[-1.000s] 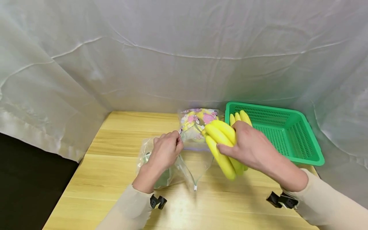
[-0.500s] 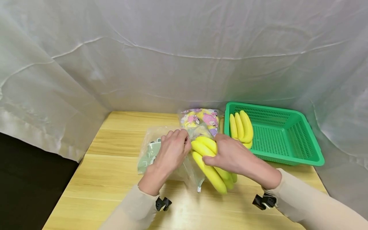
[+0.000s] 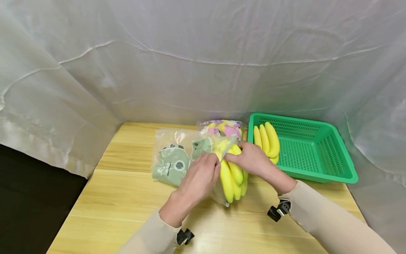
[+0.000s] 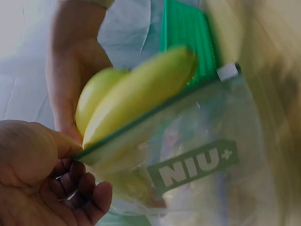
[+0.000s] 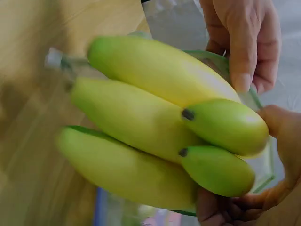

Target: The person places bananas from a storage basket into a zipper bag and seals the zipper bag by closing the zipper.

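My left hand (image 3: 201, 176) pinches the green-edged mouth of a clear slider zip bag (image 4: 197, 165) printed "NIU+", between thumb and fingers. In my right hand (image 3: 255, 160) is a bunch of yellow bananas (image 3: 234, 178) with greenish tips, gripped near the stem end. In the left wrist view the bunch is at the bag's mouth, its stem end behind the clear film and the banana tips standing out above the rim. A white slider (image 4: 228, 72) sits at one end of the mouth. The right wrist view shows several bananas (image 5: 136, 117) close up.
A green plastic basket (image 3: 298, 155) stands at the right with more bananas (image 3: 271, 141) in its left end. Behind my hands lies a floral-patterned bag (image 3: 233, 130) with yellow showing. Left lies clear packaging with a green animal-face item (image 3: 172, 165). A grey curtain (image 3: 203, 88) backs the table.
My right hand has carried the bananas leftward, away from the basket, into the zip bag's mouth. My left hand has shifted slightly right, still pinching the bag, uncovering the green item.
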